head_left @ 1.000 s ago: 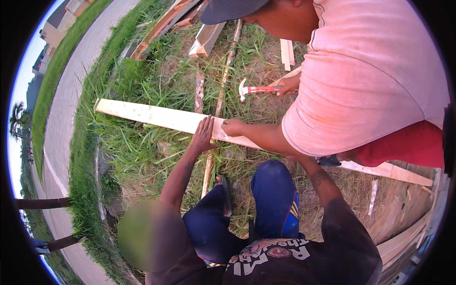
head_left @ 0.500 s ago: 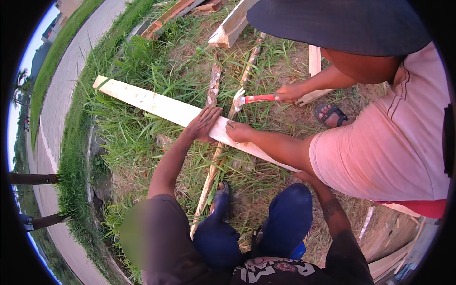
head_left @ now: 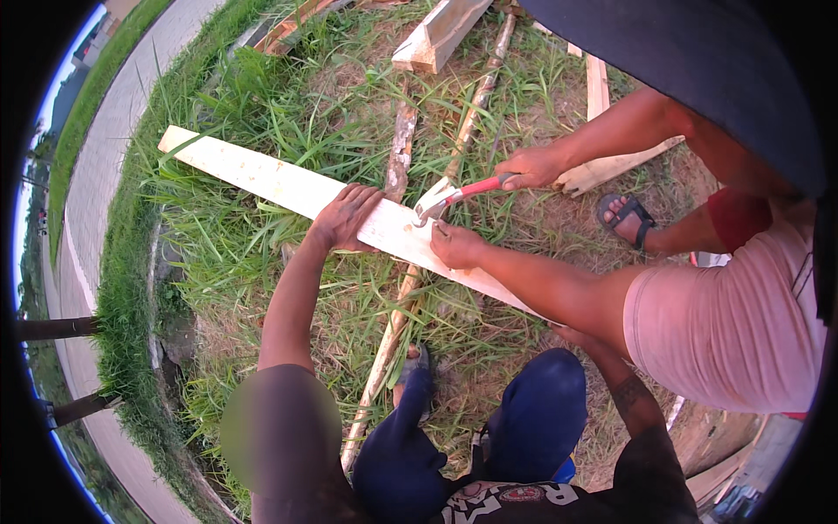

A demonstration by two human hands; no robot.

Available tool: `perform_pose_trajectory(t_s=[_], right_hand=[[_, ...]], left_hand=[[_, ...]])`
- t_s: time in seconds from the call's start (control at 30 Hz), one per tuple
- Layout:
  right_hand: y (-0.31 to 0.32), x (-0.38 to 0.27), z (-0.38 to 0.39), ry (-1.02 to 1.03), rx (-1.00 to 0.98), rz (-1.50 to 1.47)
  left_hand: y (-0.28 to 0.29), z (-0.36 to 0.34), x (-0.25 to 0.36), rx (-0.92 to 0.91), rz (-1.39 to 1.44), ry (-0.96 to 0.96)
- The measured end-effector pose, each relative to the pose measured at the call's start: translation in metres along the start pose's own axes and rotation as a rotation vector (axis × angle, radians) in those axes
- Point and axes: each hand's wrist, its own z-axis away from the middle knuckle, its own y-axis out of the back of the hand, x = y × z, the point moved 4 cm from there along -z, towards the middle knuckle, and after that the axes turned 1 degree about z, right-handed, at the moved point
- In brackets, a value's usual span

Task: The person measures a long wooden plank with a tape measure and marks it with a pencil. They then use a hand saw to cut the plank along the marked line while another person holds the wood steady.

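Observation:
A long pale wooden board (head_left: 249, 175) slants across the grass from upper left to lower right. My left hand (head_left: 346, 217) grips it near the middle, fingers over its top face, the thumb mostly hidden. At the board's lower right end is my right hand (head_left: 578, 339), partly covered by a co-worker's forearm, and it appears to hold the edge. The co-worker's one hand (head_left: 526, 168) holds a claw hammer (head_left: 476, 187) with a red handle, its head down at the board. Their other hand (head_left: 456, 245) rests on the board close to the hammer head; whatever is under its fingertips is too small to make out.
Thin poles (head_left: 476, 109) lie in the grass beneath and beyond the board. A thick squared timber (head_left: 432, 48) is at the top, and a plank (head_left: 611, 170) lies near the co-worker's sandaled foot (head_left: 624, 218). A paved path (head_left: 113, 166) runs along the left.
The co-worker's hammer has come down and left, from beside the board onto it. My left hand and the board have shifted slightly left in the view. The co-worker leans differently.

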Motion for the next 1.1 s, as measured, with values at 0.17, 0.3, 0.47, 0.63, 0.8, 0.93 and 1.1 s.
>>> perform_pose_trajectory(t_s=[0.17,0.3,0.47,0.63,0.8,0.93,1.1], right_hand=[[-0.017,0.003,0.021,0.511,-0.11,-0.722],[-0.012,0.045,-0.005,0.374,0.042,-0.804],[0.01,0.12,0.062,0.777,-0.046,-0.909],[0.025,0.115,0.091,0.944,-0.271,-1.2],[0.026,0.1,0.096,0.889,-0.311,-1.241],[0.03,0.097,0.093,0.946,-0.126,-1.075],[0.031,0.082,0.11,0.853,-0.065,-1.07]], left_hand=[[0.009,-0.043,0.012,0.023,-0.001,-0.046],[0.003,-0.005,-0.001,-0.034,-0.015,0.032],[0.008,-0.019,0.004,-0.054,-0.033,0.034],[0.006,-0.023,0.007,-0.068,-0.039,0.038],[0.007,-0.025,0.006,-0.067,-0.038,0.035],[0.008,-0.019,0.006,-0.043,-0.021,0.034],[0.014,-0.035,0.009,-0.059,-0.058,0.023]])
